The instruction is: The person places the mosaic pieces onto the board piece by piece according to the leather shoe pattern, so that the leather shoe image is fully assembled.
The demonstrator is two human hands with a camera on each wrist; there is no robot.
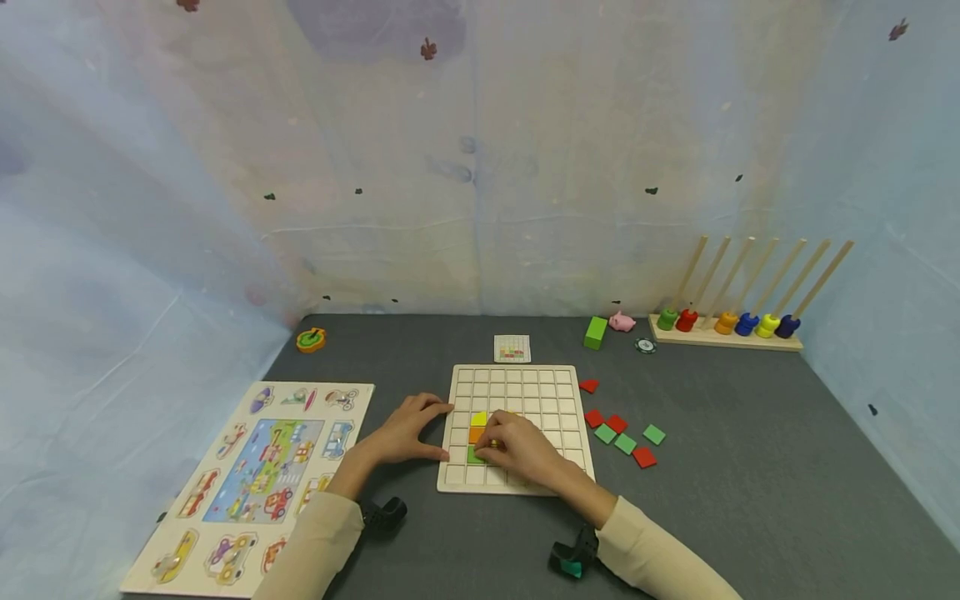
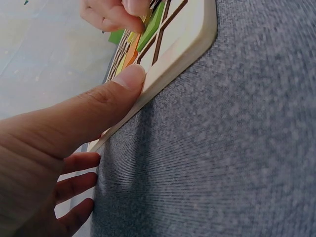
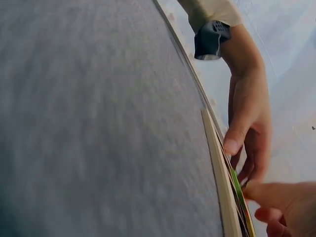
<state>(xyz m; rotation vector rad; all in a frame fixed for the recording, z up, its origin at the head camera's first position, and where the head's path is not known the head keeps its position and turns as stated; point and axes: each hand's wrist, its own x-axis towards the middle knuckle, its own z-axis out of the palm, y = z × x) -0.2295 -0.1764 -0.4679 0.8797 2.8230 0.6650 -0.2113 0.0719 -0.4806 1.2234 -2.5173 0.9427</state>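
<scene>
A pale wooden grid board (image 1: 551, 404) lies flat on the dark table. Yellow (image 1: 479, 418), orange (image 1: 476, 435) and green (image 1: 473, 455) square tiles sit in its cells toward the left. My right hand (image 1: 517, 446) is over the board, its curled fingers and thumb pinching at the green tile (image 2: 152, 28); its palm covers part of the grid. At the board's left edge, my left hand (image 1: 405, 429) rests with spread fingers, the thumb (image 2: 111, 98) touching the rim in the left wrist view.
Loose red (image 1: 643, 457) and green (image 1: 654, 434) tiles lie right of the board, a small pattern card (image 1: 512, 348) behind it. A vehicle puzzle board (image 1: 358, 408) is at left. Toward the back stand a green block (image 1: 595, 332), pink pig (image 1: 621, 322) and peg stacker (image 1: 727, 337).
</scene>
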